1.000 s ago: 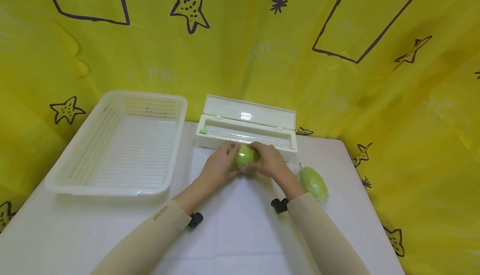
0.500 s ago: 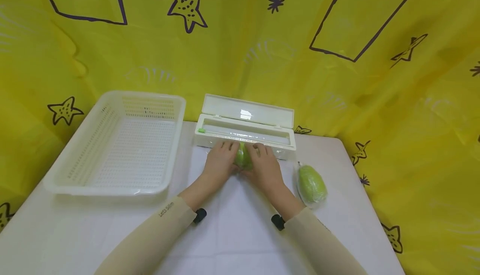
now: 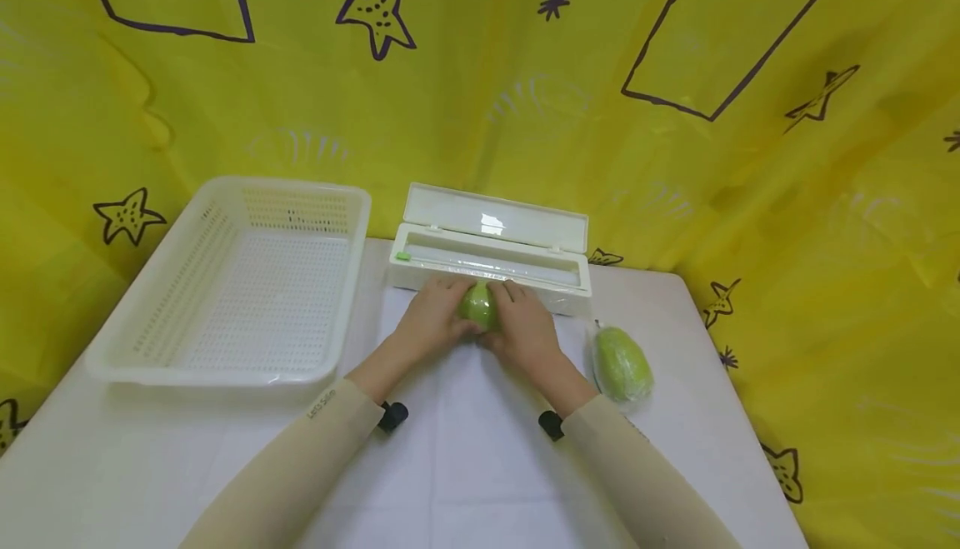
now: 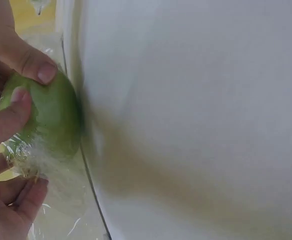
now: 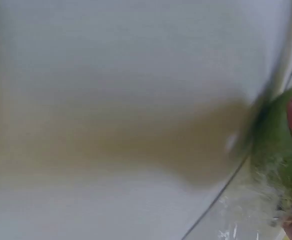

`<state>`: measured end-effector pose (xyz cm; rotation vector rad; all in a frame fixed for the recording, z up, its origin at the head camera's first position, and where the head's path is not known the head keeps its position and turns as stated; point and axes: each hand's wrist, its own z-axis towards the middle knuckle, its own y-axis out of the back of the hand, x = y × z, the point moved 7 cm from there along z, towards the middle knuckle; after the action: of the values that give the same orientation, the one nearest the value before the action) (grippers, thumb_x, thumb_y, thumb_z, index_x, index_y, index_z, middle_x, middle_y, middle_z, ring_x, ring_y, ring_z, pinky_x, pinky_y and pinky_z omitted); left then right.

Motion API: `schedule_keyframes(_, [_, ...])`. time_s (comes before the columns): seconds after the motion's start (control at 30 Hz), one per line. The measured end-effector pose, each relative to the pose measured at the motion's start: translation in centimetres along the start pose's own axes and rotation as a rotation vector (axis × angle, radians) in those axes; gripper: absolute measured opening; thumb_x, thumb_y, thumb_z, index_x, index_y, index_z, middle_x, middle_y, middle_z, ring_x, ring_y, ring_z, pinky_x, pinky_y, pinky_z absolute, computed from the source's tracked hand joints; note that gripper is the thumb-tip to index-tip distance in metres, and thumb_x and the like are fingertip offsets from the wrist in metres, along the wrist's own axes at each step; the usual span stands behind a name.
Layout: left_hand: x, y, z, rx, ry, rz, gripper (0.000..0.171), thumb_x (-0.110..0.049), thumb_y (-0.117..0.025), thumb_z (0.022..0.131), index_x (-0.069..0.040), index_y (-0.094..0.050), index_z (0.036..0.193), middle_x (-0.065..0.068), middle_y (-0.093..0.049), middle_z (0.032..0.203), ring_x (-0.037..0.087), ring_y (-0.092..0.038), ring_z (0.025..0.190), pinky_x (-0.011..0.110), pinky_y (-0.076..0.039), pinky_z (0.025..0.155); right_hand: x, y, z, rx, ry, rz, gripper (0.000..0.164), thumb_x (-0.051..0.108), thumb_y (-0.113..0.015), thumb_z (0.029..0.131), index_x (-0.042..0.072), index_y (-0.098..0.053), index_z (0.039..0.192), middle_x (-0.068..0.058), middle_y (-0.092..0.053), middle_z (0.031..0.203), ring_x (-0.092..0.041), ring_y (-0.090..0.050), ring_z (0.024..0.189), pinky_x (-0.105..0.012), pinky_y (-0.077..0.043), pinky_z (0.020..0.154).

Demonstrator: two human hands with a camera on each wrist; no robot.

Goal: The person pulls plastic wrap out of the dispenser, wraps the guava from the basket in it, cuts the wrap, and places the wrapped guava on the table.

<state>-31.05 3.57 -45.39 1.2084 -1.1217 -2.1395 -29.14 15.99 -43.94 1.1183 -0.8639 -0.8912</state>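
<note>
In the head view, my left hand [image 3: 435, 316] and my right hand [image 3: 525, 320] grip a green pear [image 3: 480, 306] from both sides, in front of a long white film box [image 3: 491, 286]. Clear cling film [image 4: 61, 195] covers the pear and bunches at one end in the left wrist view. Thumbs press on its skin there, and fingertips pinch near the bunched film. The right wrist view catches only part of the pear [image 5: 276, 145], with a thumb on it. A second green pear [image 3: 622, 364], wrapped in film, lies beside my right forearm.
The film box's lid [image 3: 495, 217] stands raised, with a roll [image 3: 487, 264] inside and a green slider [image 3: 403, 256] at its left end. A white slotted basket [image 3: 352, 282] stands at the left. Behind the table [image 3: 465, 466] hangs a yellow patterned curtain [image 3: 465, 99].
Both hands have shifted their fingers around the pear while it has moved slightly left. The film box, basket and second pear keep their places.
</note>
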Motion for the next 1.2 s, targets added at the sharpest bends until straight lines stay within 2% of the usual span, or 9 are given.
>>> schedule_keyframes(0.2, [0.2, 0.4, -0.1, -0.019, 0.043, -0.005, 0.065, -0.043, -0.082, 0.078, -0.012, -0.060, 0.130, 0.010, -0.068, 0.118, 0.030, -0.058, 0.112, 0.043, -0.051, 0.092, -0.6, 0.6, 0.8, 0.125, -0.041, 0.076, 0.081, 0.029, -0.092, 0.066, 0.011, -0.056, 0.136, -0.011, -0.067, 0.124, -0.033, -0.062, 0.111, -0.047, -0.051, 0.095])
schedule_keyframes(0.37, [-1.0, 1.4, -1.2, -0.113, 0.044, 0.212, 0.054, -0.051, -0.082, 0.075, -0.011, -0.067, 0.108, 0.010, -0.067, 0.113, 0.031, -0.058, 0.103, 0.041, -0.054, 0.079, -0.9, 0.2, 1.3, 0.175, -0.048, 0.137, 0.070, 0.029, -0.094, 0.064, 0.019, -0.062, 0.125, -0.003, -0.070, 0.109, -0.025, -0.063, 0.098, -0.043, -0.051, 0.087])
schedule_keyframes(0.43, [-1.9, 1.7, -1.6, -0.135, -0.009, 0.283, 0.057, -0.048, -0.083, 0.075, -0.010, -0.067, 0.115, 0.011, -0.064, 0.123, 0.032, -0.057, 0.108, 0.041, -0.055, 0.083, -0.9, 0.0, 1.4, 0.198, -0.052, 0.150, 0.069, 0.030, -0.093, 0.065, 0.020, -0.063, 0.126, -0.002, -0.070, 0.111, -0.024, -0.063, 0.100, -0.043, -0.051, 0.089])
schedule_keyframes(0.53, [-3.0, 1.2, -1.8, -0.113, -0.075, 0.293, 0.070, -0.035, -0.091, 0.069, -0.013, -0.060, 0.128, 0.013, -0.058, 0.129, 0.033, -0.056, 0.113, 0.042, -0.057, 0.084, -1.1, 0.1, 1.6, 0.236, -0.048, 0.155, 0.066, 0.031, -0.093, 0.066, 0.021, -0.064, 0.125, -0.002, -0.070, 0.112, -0.025, -0.063, 0.102, -0.044, -0.051, 0.090])
schedule_keyframes(0.7, [-3.8, 0.1, -1.1, -0.057, -0.086, 0.322, 0.087, -0.017, -0.096, 0.060, -0.011, -0.053, 0.135, 0.015, -0.056, 0.130, 0.032, -0.058, 0.112, 0.040, -0.057, 0.087, -1.7, 0.7, 1.9, 0.271, -0.058, 0.190, 0.067, 0.031, -0.093, 0.067, 0.019, -0.064, 0.126, -0.004, -0.069, 0.117, -0.027, -0.062, 0.106, -0.045, -0.049, 0.093])
schedule_keyframes(0.8, [-4.0, 0.1, -0.6, -0.077, -0.084, 0.395, 0.085, -0.015, -0.094, 0.061, -0.007, -0.055, 0.136, 0.015, -0.060, 0.127, 0.031, -0.059, 0.109, 0.038, -0.057, 0.087, -1.8, 0.6, 1.4, 0.226, -0.080, 0.210, 0.073, 0.032, -0.092, 0.068, 0.017, -0.060, 0.132, -0.006, -0.068, 0.123, -0.028, -0.061, 0.111, -0.046, -0.048, 0.097])
schedule_keyframes(0.93, [-3.9, 0.0, -0.4, -0.063, -0.066, 0.427, 0.076, -0.015, -0.092, 0.065, -0.006, -0.058, 0.131, 0.014, -0.062, 0.124, 0.030, -0.061, 0.107, 0.038, -0.058, 0.083, -1.4, 0.6, -0.2, 0.077, -0.075, 0.198, 0.077, 0.029, -0.089, 0.073, 0.014, -0.054, 0.140, -0.011, -0.062, 0.133, -0.031, -0.059, 0.119, -0.048, -0.048, 0.101])
schedule_keyframes(1.1, [-3.5, -0.2, -0.1, -0.016, 0.010, 0.349, 0.071, -0.017, -0.093, 0.065, -0.006, -0.060, 0.127, 0.017, -0.058, 0.124, 0.031, -0.061, 0.104, 0.039, -0.059, 0.076, -0.1, 1.0, -2.2, -0.133, 0.022, 0.086, 0.075, 0.025, -0.092, 0.070, 0.009, -0.058, 0.135, -0.014, -0.059, 0.125, -0.035, -0.056, 0.118, -0.048, -0.054, 0.091])
schedule_keyframes(1.2, [-3.2, -0.2, 0.2, -0.005, 0.051, 0.263, 0.071, -0.017, -0.094, 0.063, -0.007, -0.061, 0.125, 0.017, -0.054, 0.122, 0.030, -0.061, 0.101, 0.040, -0.059, 0.072, 0.2, 0.9, -2.5, -0.195, 0.052, 0.067, 0.078, 0.022, -0.094, 0.066, 0.006, -0.058, 0.133, -0.014, -0.058, 0.118, -0.034, -0.054, 0.113, -0.045, -0.057, 0.081])
